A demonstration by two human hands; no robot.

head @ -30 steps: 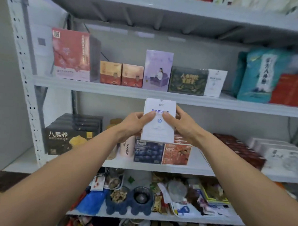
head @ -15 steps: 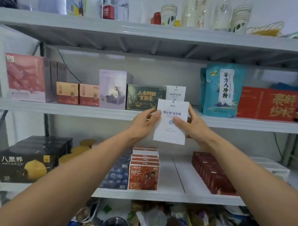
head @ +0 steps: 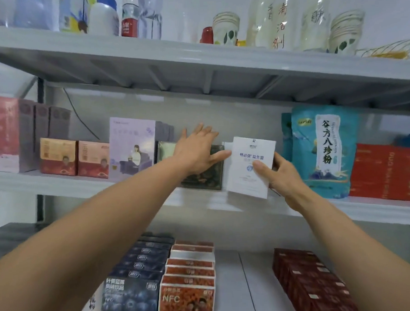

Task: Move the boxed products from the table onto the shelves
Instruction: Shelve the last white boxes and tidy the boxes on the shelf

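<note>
Along grey metal shelves [head: 61, 183], white box [head: 251, 167], pale back wall [head: 232, 112]

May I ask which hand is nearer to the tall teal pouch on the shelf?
Right. The right hand, gripping the white box, sits just left of the teal pouch; the left hand lies farther left, against the dark green box.
</note>
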